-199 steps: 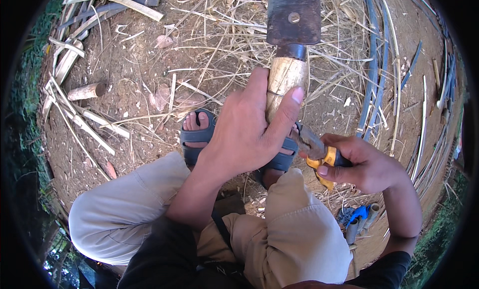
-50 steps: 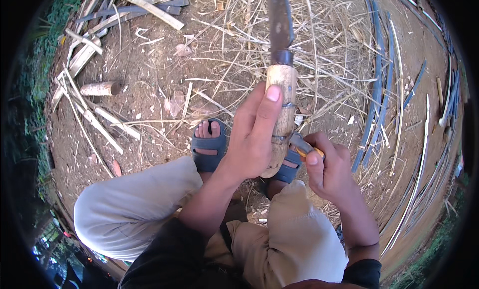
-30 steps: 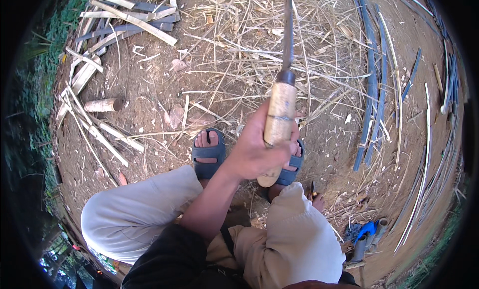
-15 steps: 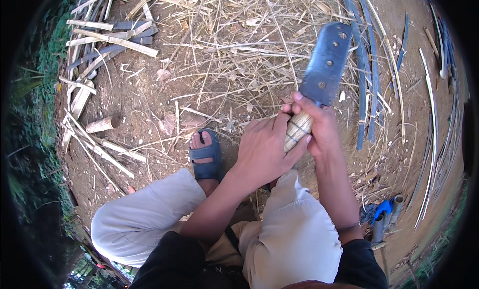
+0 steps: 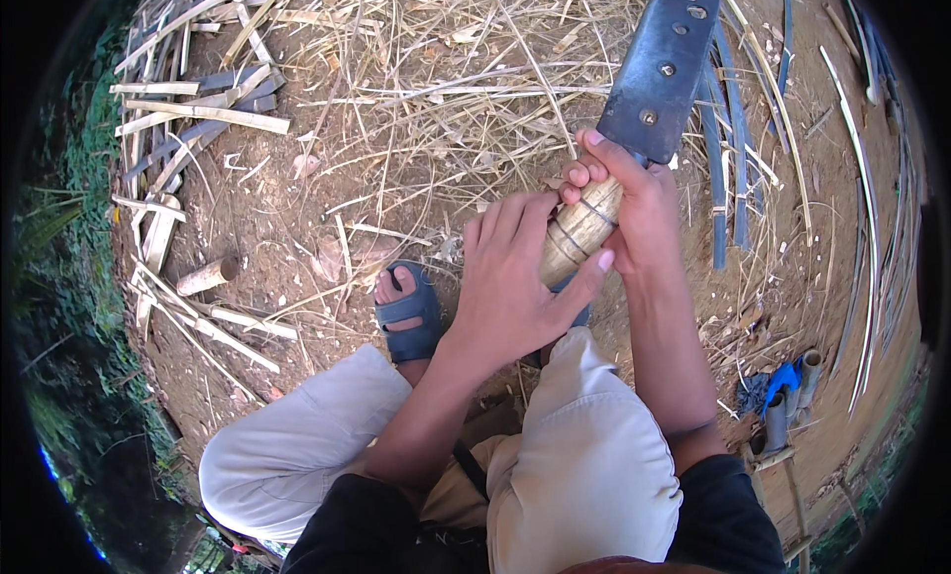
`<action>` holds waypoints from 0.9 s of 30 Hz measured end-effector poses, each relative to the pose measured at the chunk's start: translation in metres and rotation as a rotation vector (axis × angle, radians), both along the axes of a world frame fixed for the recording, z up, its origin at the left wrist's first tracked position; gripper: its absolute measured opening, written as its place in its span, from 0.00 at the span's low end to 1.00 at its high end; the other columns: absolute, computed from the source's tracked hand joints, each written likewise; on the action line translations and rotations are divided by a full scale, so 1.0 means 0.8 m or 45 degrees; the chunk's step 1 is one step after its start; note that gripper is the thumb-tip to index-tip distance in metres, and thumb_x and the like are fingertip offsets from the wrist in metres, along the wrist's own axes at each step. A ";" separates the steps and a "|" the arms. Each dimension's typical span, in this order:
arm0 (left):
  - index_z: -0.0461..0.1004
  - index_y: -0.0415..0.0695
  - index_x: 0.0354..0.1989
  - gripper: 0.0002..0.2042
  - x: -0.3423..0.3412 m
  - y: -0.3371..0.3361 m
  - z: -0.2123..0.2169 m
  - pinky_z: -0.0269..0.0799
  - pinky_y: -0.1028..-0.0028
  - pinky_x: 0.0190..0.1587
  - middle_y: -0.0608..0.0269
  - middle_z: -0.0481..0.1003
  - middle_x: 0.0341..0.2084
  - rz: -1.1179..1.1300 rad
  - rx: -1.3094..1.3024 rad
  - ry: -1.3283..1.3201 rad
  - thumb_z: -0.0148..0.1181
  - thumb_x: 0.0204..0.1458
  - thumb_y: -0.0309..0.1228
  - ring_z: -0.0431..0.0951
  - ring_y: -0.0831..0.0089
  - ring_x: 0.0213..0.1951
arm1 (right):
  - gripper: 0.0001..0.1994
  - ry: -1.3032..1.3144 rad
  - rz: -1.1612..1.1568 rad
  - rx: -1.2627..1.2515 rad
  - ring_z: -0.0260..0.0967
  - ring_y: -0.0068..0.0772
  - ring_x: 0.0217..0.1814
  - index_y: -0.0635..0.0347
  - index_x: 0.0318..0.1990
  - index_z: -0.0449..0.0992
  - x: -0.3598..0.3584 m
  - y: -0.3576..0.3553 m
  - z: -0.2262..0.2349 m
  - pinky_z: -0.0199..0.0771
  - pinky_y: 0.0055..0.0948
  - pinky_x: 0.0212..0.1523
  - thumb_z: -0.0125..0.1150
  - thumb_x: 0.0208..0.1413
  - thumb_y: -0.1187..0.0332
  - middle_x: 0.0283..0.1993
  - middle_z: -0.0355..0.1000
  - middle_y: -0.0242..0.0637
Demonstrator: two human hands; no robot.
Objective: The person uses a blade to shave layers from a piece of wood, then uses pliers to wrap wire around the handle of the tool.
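A broad-bladed cleaver [image 5: 649,84] with several holes in its dark metal blade points away from me, up and to the right. Its wooden handle has dark bands around it. My right hand [image 5: 639,203] is closed around the handle close to the blade, thumb lying along the top. At the butt end, my left hand [image 5: 510,272] loosely cups the handle between thumb and fingers. The left palm side is hidden.
Pale shavings and strips [image 5: 436,108] litter the dirt ahead. Split bamboo slats [image 5: 203,113] pile up at left, near a short wooden piece [image 5: 208,276]. Dark strips [image 5: 713,178] lie at right. Bamboo tubes [image 5: 778,420] and blue cloth [image 5: 783,381] sit beside my right arm.
The cleaver has shifted slightly up and right in view, its blade tip now higher. My left hand has loosened and slid lower on the handle, exposing more wood.
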State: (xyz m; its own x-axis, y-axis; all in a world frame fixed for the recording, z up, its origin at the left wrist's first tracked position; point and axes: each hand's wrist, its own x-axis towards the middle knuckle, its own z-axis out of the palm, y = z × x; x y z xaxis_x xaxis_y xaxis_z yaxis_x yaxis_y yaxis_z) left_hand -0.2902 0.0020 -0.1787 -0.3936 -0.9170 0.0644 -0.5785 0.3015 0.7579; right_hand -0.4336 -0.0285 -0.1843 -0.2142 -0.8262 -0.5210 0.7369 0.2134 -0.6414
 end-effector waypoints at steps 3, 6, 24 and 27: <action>0.71 0.35 0.49 0.25 0.003 -0.008 -0.011 0.63 0.59 0.53 0.49 0.73 0.43 -0.064 -0.027 -0.004 0.68 0.43 0.35 0.73 0.52 0.48 | 0.09 0.033 -0.043 -0.028 0.65 0.27 0.25 0.74 0.39 0.73 0.007 0.000 0.003 0.68 0.29 0.26 0.62 0.57 0.75 0.22 0.62 0.31; 0.71 0.36 0.47 0.24 0.007 -0.010 -0.017 0.64 0.59 0.51 0.50 0.73 0.41 -0.105 -0.143 0.021 0.68 0.42 0.35 0.72 0.52 0.46 | 0.08 0.012 -0.058 -0.011 0.65 0.27 0.24 0.75 0.39 0.73 0.006 -0.004 0.016 0.67 0.29 0.24 0.62 0.56 0.76 0.21 0.61 0.31; 0.74 0.33 0.41 0.15 0.005 -0.031 -0.001 0.67 0.67 0.44 0.50 0.73 0.36 0.038 0.921 0.615 0.56 0.47 0.30 0.73 0.63 0.39 | 0.07 0.402 -0.001 -0.210 0.66 0.26 0.20 0.74 0.35 0.77 0.008 -0.001 0.036 0.67 0.27 0.21 0.61 0.56 0.76 0.19 0.65 0.33; 0.74 0.34 0.41 0.14 0.011 -0.032 -0.006 0.67 0.70 0.45 0.56 0.72 0.35 0.029 0.958 0.881 0.54 0.47 0.28 0.72 0.69 0.40 | 0.06 0.363 0.052 -0.281 0.66 0.26 0.20 0.73 0.35 0.77 0.008 -0.009 0.047 0.66 0.27 0.21 0.61 0.55 0.76 0.19 0.65 0.33</action>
